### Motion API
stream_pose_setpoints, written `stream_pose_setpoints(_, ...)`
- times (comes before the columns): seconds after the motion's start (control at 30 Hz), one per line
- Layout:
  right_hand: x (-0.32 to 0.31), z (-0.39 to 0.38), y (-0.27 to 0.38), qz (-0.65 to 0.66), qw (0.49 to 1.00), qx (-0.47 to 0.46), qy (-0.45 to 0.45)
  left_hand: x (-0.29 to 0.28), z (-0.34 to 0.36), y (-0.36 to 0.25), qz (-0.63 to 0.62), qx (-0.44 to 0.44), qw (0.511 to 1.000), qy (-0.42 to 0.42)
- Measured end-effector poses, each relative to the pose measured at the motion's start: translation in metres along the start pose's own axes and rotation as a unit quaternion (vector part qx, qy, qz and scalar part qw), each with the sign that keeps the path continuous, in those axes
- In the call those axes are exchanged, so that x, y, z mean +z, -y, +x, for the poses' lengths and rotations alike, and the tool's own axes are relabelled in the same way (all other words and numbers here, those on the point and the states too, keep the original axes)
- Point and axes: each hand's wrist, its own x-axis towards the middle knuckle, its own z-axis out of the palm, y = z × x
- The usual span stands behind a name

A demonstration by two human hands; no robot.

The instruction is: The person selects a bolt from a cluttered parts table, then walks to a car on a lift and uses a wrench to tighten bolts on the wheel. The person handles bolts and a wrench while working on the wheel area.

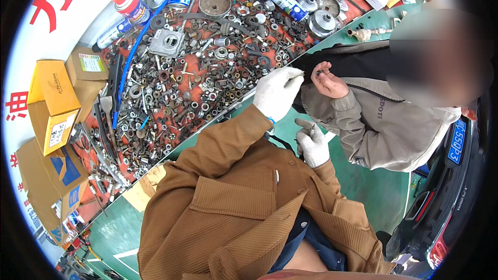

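Note:
My left hand point(277, 93), in a white knit glove, is raised over the near edge of the bench. Its thumb and fingers are pinched together, and what they hold, if anything, is too small to make out. Lower and to the right, my right hand point(313, 148), gloved too with dirty fingertips, is closed on a small dark metal piece point(312, 130) whose kind I cannot tell. Facing my left hand, a co-worker's bare hand point(332, 82) holds up a small dark part in its fingers. Loose nuts, bolts and washers point(207, 93) cover the red bench top beside my left hand.
The co-worker in a grey jacket point(384, 124) stands close on the right. Spray cans point(285, 1) and a round metal pulley point(322, 22) lie along the far side. Yellow cardboard boxes point(53, 103) line the left. A dark car point(441, 197) stands at lower right.

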Motion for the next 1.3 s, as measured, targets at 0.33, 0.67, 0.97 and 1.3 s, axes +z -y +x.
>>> stream_pose_setpoints(0.33, 0.000, 0.005, 0.000, 0.044, 0.999, 0.010, 0.012, -0.126, -0.061, -0.009, 0.201, -0.019, 0.979, -0.032)
stream_pose_setpoints(0.67, 0.020, 0.025, 0.021, 0.032, 0.995, 0.009, 0.097, -0.181, -0.092, 0.007, 0.348, 0.015, 0.936, -0.058)
stream_pose_setpoints(0.97, 0.027, 0.016, 0.061, 0.228, 0.966, -0.075, 0.100, -0.191, -0.099, 0.010, 0.263, -0.034, 0.961, -0.082)
stream_pose_setpoints(1.3, 0.043, 0.057, 0.091, 0.297, 0.938, -0.169, -0.057, -0.217, -0.094, 0.004, 0.231, -0.035, 0.972, -0.018)
